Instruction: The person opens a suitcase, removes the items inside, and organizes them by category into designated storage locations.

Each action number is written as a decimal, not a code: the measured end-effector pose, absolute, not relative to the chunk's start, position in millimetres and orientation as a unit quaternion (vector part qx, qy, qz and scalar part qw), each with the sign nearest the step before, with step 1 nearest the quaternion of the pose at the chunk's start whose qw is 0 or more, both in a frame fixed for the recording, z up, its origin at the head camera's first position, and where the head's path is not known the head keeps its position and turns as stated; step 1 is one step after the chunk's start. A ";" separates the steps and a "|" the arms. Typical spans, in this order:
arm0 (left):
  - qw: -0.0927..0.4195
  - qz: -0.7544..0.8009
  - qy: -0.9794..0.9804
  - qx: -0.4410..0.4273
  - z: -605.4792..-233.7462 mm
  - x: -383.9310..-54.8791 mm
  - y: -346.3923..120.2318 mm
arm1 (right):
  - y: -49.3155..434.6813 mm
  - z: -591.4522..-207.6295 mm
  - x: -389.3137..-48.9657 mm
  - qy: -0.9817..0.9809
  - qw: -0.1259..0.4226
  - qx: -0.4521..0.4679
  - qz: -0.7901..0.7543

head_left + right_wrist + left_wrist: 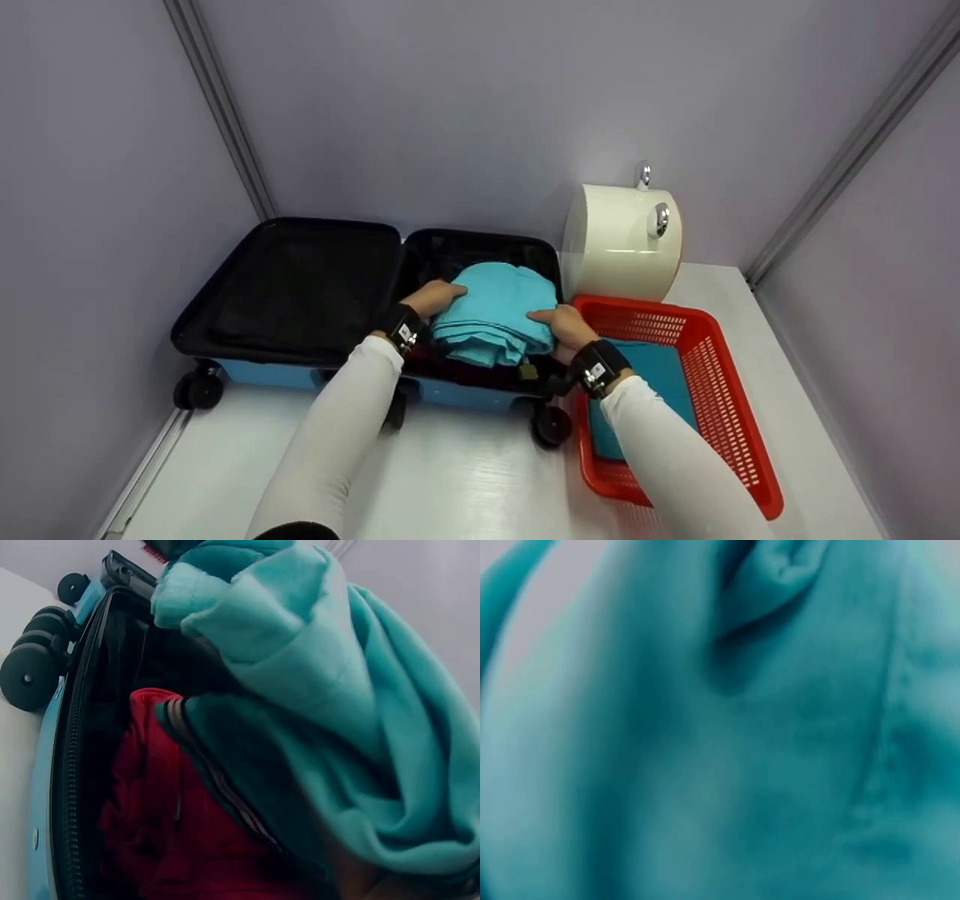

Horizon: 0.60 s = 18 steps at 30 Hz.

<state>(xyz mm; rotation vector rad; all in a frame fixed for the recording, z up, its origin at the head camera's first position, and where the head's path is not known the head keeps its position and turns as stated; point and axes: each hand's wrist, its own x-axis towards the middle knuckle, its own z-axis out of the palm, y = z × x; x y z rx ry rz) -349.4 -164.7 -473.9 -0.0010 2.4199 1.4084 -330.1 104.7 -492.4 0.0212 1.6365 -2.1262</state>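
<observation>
Both hands grip a folded turquoise garment (499,304) over the right half of an open suitcase (465,394). My left hand (435,298) holds its left edge, thumb on top. On the opposite edge is my right hand (566,330), with the thumb over the cloth and the fingers mostly hidden. In the right wrist view the garment (307,652) bulges in loose folds, with a dark green cloth edge (217,757) with striped trim beneath it. Below that, a red garment (165,795) lies in the suitcase. Turquoise cloth (780,765) fills the left wrist view, blurred.
The suitcase's black-lined left half (300,285) lies open beside the wall. A red plastic basket (720,375) with dark teal cloth (660,371) inside stands to the right. Behind it is a cream drum-shaped container (622,247) with chrome fittings. Black wheels (551,426) stick out at the suitcase's front.
</observation>
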 end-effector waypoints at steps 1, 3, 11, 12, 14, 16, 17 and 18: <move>0.173 0.515 0.840 -0.006 -474.3 -348.2 -163.8 | 106.1 -490.7 -329.3 0.590 0.223 0.000 -0.776; 0.183 0.557 0.810 -0.012 -475.2 -346.0 -161.5 | 108.4 -488.0 -327.1 0.583 0.217 -0.016 -0.783; 0.237 0.653 0.719 -0.025 -477.5 -337.9 -160.4 | 109.9 -479.3 -317.6 0.585 0.197 -0.027 -0.786; 0.242 0.662 0.709 -0.020 -477.9 -337.9 -159.9 | 110.2 -477.6 -317.2 0.587 0.194 -0.029 -0.786; 0.251 0.679 0.690 -0.013 -478.5 -338.0 -158.3 | 111.0 -474.3 -316.7 0.588 0.190 -0.036 -0.786; 0.250 0.699 0.669 -0.014 -478.3 -338.3 -154.8 | 113.4 -471.4 -315.9 0.587 0.190 -0.046 -0.786; 0.246 0.708 0.662 -0.017 -477.8 -338.3 -152.7 | 115.4 -469.8 -315.1 0.586 0.190 -0.052 -0.786; 0.245 0.718 0.651 -0.025 -476.9 -338.0 -150.3 | 118.1 -468.6 -314.4 0.584 0.193 -0.063 -0.786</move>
